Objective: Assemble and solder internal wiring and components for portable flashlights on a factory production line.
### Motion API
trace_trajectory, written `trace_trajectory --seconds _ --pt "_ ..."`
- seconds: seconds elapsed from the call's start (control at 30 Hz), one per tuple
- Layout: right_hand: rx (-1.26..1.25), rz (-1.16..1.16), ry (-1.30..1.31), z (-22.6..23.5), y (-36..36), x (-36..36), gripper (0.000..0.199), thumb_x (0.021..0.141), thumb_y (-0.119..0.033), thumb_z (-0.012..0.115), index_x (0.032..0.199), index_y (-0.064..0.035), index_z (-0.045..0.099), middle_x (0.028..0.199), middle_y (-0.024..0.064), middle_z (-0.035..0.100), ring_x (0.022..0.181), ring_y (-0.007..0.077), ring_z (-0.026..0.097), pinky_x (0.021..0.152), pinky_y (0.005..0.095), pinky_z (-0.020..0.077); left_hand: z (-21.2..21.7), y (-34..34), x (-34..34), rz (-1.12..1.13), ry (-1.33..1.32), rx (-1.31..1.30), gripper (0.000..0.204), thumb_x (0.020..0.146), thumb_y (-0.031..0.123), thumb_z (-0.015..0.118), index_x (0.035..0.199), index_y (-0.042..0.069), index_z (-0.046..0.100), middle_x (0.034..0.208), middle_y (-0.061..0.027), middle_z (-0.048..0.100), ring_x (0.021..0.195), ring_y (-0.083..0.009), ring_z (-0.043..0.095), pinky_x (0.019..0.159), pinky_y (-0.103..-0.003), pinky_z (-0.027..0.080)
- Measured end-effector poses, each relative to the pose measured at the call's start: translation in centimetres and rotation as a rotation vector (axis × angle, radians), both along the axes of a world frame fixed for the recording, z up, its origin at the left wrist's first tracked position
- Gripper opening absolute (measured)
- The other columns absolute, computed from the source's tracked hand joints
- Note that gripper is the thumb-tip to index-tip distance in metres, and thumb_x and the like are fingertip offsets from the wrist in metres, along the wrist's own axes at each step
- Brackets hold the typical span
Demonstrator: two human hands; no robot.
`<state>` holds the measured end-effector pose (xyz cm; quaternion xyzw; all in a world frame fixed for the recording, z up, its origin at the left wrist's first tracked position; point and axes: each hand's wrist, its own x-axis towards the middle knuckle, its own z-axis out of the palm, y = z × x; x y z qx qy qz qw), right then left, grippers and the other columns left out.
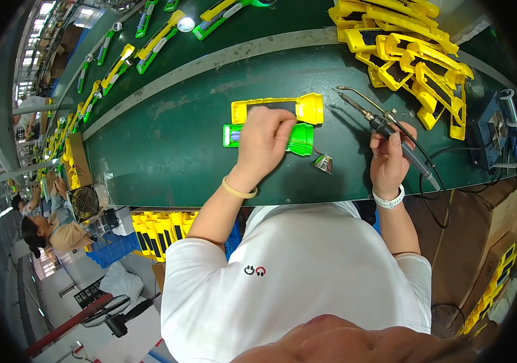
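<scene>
On the green bench in front of me lie a yellow shell half (310,109) and, just nearer, a green flashlight housing (300,141). Thin wires run from the green housing to a small silver reflector (323,163) resting beside it. My left hand (262,138) is over both parts with its fingers curled and pressed together; whatever they pinch is hidden beneath. To the right, my right hand (389,162) grips a soldering iron (414,160), which has a thin curved metal tube fixed along it. The iron's tip points up and left, apart from the housing.
Yellow shells (413,57) are heaped at the far right. A blue soldering station (487,136) with a solder reel stands at the right edge, its cable looping near my right wrist. Beyond a metal rail (228,60), assembled flashlights (155,48) lie in rows. Another person (59,227) sits at left.
</scene>
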<state>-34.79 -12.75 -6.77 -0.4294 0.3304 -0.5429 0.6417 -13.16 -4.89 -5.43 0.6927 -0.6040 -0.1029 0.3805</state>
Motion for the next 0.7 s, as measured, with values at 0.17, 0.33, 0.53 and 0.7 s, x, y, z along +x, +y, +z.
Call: trace_trajectory --seconds 0.17,0.33,0.53,0.7 --pt "0.02 0.155 0.05 0.7 -0.3 -0.2 0.021 0.087 -0.012 0.058 0.098 -0.0059 0.041 0.076 0.0053 0.049 0.055 0.0103 0.047 0.05 0.023 0.0403 0.8 -0.5 0.8 0.067 -0.007 0.209 0.007 0.076 0.009 0.065 0.081 0.005 0.063 0.074 -0.0081 0.062 0.071 -0.0227 0.06 0.063 -0.031 0.047" --pt "-0.069 0.369 0.187 1.7 -2.0 0.8 0.024 0.085 -0.007 0.061 0.093 -0.0054 0.039 0.072 0.0035 0.052 0.055 0.0069 0.047 0.049 0.02 0.038 0.6 -0.6 1.5 -0.008 -0.078 0.212 0.005 0.075 0.011 0.064 0.079 0.006 0.065 0.075 -0.0071 0.064 0.073 -0.0242 0.06 0.065 -0.034 0.048" --pt "-0.09 0.452 0.298 0.6 -2.7 2.0 0.024 0.083 -0.006 0.063 0.09 -0.0056 0.04 0.072 0.0008 0.052 0.058 0.004 0.046 0.05 0.0184 0.0365 0.4 -0.8 1.2 -0.008 -0.181 0.2 0.005 0.074 0.011 0.062 0.076 0.007 0.064 0.073 -0.0078 0.062 0.073 -0.0265 0.059 0.064 -0.037 0.047" --pt "-0.194 0.414 0.438 -0.6 -2.8 1.6 0.024 0.08 -0.011 0.066 0.085 -0.0047 0.044 0.073 0.0004 0.05 0.063 0.0051 0.043 0.055 0.0209 0.0366 0.6 -1.1 1.1 0.005 -0.179 0.248 0.004 0.073 0.011 0.062 0.072 0.007 0.062 0.07 -0.0082 0.06 0.071 -0.0268 0.059 0.062 -0.038 0.047"
